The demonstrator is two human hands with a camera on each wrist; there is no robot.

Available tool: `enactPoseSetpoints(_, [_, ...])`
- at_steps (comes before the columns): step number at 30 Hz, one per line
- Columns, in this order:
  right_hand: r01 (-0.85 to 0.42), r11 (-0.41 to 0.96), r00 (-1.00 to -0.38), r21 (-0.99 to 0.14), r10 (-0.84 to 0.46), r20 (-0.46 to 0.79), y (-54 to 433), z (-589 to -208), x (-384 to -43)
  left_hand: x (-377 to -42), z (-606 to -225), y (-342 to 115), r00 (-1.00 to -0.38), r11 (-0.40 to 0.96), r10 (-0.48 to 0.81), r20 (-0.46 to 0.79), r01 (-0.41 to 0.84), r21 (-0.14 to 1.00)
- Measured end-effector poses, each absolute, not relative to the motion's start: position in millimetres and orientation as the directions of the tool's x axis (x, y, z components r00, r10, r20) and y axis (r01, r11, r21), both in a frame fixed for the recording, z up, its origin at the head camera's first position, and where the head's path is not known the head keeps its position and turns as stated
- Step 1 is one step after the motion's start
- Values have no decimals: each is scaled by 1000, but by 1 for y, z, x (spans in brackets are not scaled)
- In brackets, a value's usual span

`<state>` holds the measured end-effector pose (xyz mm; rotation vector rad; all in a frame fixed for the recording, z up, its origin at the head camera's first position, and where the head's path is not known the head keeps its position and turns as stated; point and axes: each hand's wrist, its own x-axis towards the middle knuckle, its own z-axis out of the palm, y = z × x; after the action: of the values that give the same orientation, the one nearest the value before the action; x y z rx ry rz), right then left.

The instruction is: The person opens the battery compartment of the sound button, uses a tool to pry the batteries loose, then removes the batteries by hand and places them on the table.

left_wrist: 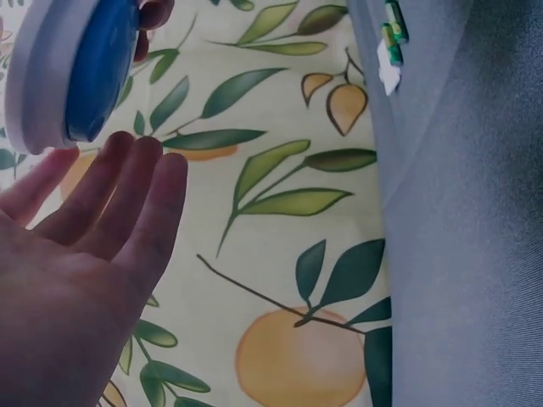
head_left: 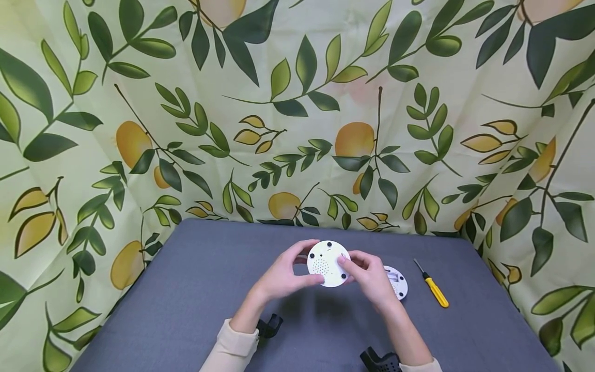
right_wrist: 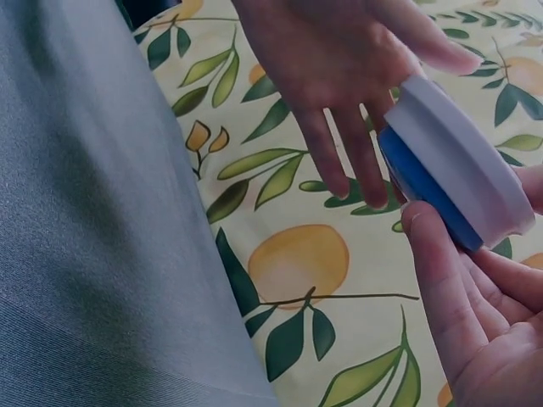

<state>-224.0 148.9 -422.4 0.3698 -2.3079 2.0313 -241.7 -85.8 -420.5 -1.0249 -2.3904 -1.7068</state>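
Both hands hold up a round white-and-blue button device (head_left: 321, 258) above the table. Its white underside, with small speaker holes and dark round feet, faces the head camera; its blue side (right_wrist: 431, 191) shows in the wrist views. My left hand (head_left: 283, 276) grips the left rim with thumb and index finger, while its other fingers (left_wrist: 140, 195) extend loosely. On the right, my right hand (head_left: 369, 274) pinches the device, thumb on the underside and fingers behind. Partly hidden behind that hand, a second white disc (head_left: 398, 285) lies on the table, a battery slot showing.
A yellow-handled screwdriver (head_left: 436, 291) lies right of the second disc on the grey table (head_left: 200, 289). Green batteries (left_wrist: 392, 42) lie beside a small white piece (left_wrist: 389, 72) in the left wrist view. Leaf-and-fruit patterned cloth (head_left: 297, 129) hangs around the table.
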Motion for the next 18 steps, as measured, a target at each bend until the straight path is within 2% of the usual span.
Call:
enactPoseSetpoints(10, [-170,97,-969,-981,-199,148,148,-421,-222,-240,-423,-82,-802,258,539,257,448,856])
enactPoseSetpoints(18, [-175,110,-948,-978,-287,137,149,-423,-223,-237,-427,-75,-790,231,568,231,422,877])
